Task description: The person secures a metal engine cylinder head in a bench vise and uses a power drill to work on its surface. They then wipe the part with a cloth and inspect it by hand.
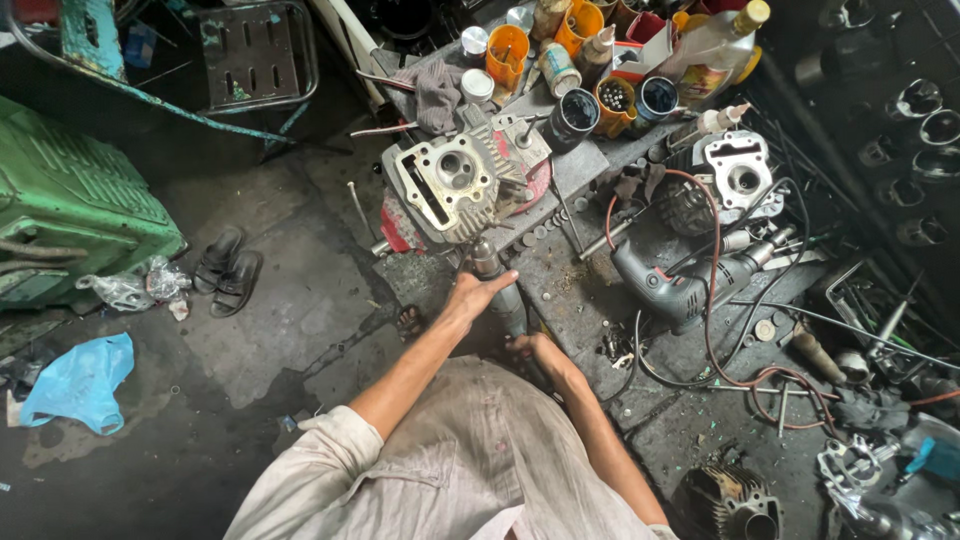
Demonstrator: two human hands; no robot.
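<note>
A finned metal cylinder head (452, 185) sits at the edge of a dirty workbench (700, 420), its open face turned up. A grey cylindrical power tool (497, 280) points up into its lower edge. My left hand (473, 295) wraps the tool's body just below the head. My right hand (535, 352) grips the tool's lower end, close to my chest. Both sleeves are pale and rolled.
A grey electric drill (670, 285) with a red cable (715, 330) lies right of my hands. Orange cups (507, 52), tins and an oil bottle (715, 45) crowd the bench's far end. A second cylinder head (738, 175), sandals (226, 270), blue bag (80, 385), green casing (70, 200).
</note>
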